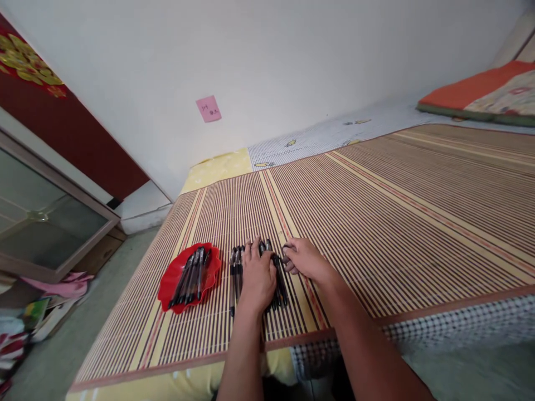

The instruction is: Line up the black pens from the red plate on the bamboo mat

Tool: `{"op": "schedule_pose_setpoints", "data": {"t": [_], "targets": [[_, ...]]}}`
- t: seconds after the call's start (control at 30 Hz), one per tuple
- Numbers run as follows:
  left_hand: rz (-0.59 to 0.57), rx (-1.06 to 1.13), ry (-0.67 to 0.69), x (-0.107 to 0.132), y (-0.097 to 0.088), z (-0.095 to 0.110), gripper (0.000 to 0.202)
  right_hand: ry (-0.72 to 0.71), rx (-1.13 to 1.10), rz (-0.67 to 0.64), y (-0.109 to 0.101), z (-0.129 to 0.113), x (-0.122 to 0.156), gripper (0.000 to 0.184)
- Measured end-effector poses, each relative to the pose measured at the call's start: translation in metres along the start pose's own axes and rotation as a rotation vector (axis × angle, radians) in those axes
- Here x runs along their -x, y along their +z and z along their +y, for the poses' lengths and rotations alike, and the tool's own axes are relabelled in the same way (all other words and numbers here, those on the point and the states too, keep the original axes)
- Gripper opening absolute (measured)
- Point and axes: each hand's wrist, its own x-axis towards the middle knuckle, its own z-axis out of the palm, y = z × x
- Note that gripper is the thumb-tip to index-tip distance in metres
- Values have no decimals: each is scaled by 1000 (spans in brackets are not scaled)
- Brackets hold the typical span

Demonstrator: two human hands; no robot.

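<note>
Several black pens (236, 272) lie side by side in a row on a striped bamboo mat, pointing roughly away from me. My left hand (258, 278) rests flat across the row, its fingers stretched forward and covering the middle pens. Just right of the row, my right hand (301, 258) has its fingers curled in beside the rightmost pens; whether a pen is in them is hidden. Left of the row stands a red plate (166, 287) with a wavy rim, and several more black pens (194, 275) lie in it.
The bamboo mat (355, 223) covers a bed against a white wall, where a pink note (208, 108) hangs. A folded orange quilt (468, 89) lies at the far right. On the floor at left are a glass-fronted door (45, 211) and pink cloth (67, 285).
</note>
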Motion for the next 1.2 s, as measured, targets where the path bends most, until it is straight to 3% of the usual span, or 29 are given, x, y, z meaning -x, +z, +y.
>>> {"op": "schedule_pose_setpoints", "data": {"t": [0.2, 0.4, 0.53, 0.63, 0.77, 0.83, 1.03, 1.2], "targets": [[-3, -7, 21, 1, 1, 0, 34, -3, 10, 12, 0, 4, -2, 4], [0, 9, 34, 4, 2, -4, 32, -27, -2, -1, 0, 2, -1, 13], [76, 51, 34, 6, -2, -6, 33, -29, -21, -3, -1, 3, -1, 15], [146, 139, 58, 12, -7, 4, 27, -31, -29, 20, -2, 3, -3, 13], [57, 257, 199, 34, -10, 24, 24, -25, -23, 36, -3, 2, -4, 13], [43, 222, 205, 48, -12, 26, 27, -17, -18, 37, -4, 0, -3, 12], [-8, 91, 151, 65, -26, -5, 58, -28, -13, 41, -3, 2, -8, 13], [-84, 50, 180, 65, -24, -10, 53, -65, 12, 65, -2, 7, -15, 14]]}}
